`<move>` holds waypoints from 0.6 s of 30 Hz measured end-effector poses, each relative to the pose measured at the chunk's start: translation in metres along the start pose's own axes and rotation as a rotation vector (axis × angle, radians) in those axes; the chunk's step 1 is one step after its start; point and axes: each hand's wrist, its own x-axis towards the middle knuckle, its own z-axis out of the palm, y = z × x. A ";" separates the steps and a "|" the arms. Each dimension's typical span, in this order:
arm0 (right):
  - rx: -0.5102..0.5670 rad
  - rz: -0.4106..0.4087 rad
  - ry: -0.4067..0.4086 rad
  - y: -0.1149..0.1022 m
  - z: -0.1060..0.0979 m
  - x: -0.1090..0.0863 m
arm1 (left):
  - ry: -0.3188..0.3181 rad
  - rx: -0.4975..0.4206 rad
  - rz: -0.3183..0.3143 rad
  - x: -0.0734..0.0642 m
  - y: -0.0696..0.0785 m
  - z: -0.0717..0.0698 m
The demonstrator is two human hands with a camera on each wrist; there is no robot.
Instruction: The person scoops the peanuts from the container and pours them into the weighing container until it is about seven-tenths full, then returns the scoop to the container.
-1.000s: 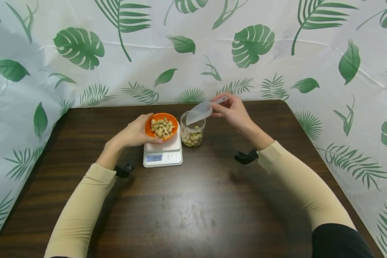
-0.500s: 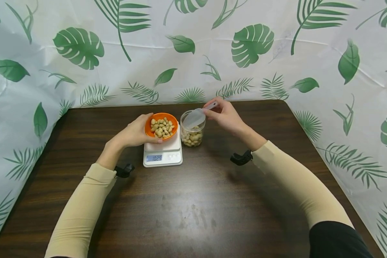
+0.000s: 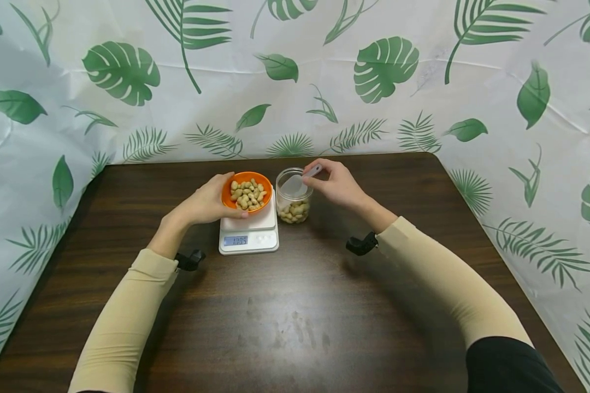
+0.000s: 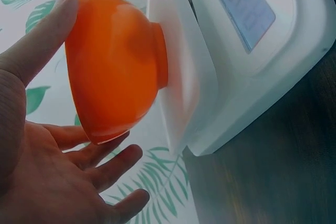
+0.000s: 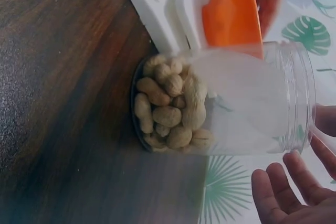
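My left hand (image 3: 207, 202) grips the rim of an orange bowl (image 4: 113, 61), thumb on the near side and fingers around the far side. Peanuts in their shells (image 3: 247, 195) partly fill the bowl, which sits on a white digital kitchen scale (image 3: 263, 243). To its right stands a clear open jar (image 5: 296, 95) with more peanuts (image 5: 167, 114) in its lower part. By its handle, my right hand (image 3: 338, 184) pinches a translucent scoop (image 3: 293, 187). The scoop's bowl reaches down inside the jar mouth, close over the peanuts.
A dark wood-grain table (image 3: 285, 316) carries the scale and jar near its back edge. Behind and along the sides hangs a white sheet (image 3: 324, 49) with green leaf prints. The scale's display (image 3: 236, 240) is lit.
My right hand has come down and leftward, lowering the scoop from above the jar mouth into the jar. The digits on the scale have changed. My left hand and the bowl have stayed in place.
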 end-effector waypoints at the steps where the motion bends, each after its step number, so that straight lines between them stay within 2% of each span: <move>1: -0.002 0.003 -0.002 0.001 0.000 0.000 | 0.002 -0.001 -0.001 0.000 0.000 0.000; 11: -0.028 -0.004 -0.026 0.003 -0.007 -0.002 | 0.014 -0.028 0.025 -0.002 -0.002 0.000; 18: 0.128 0.008 0.032 0.009 -0.019 -0.005 | 0.041 -0.061 0.010 -0.006 -0.005 -0.001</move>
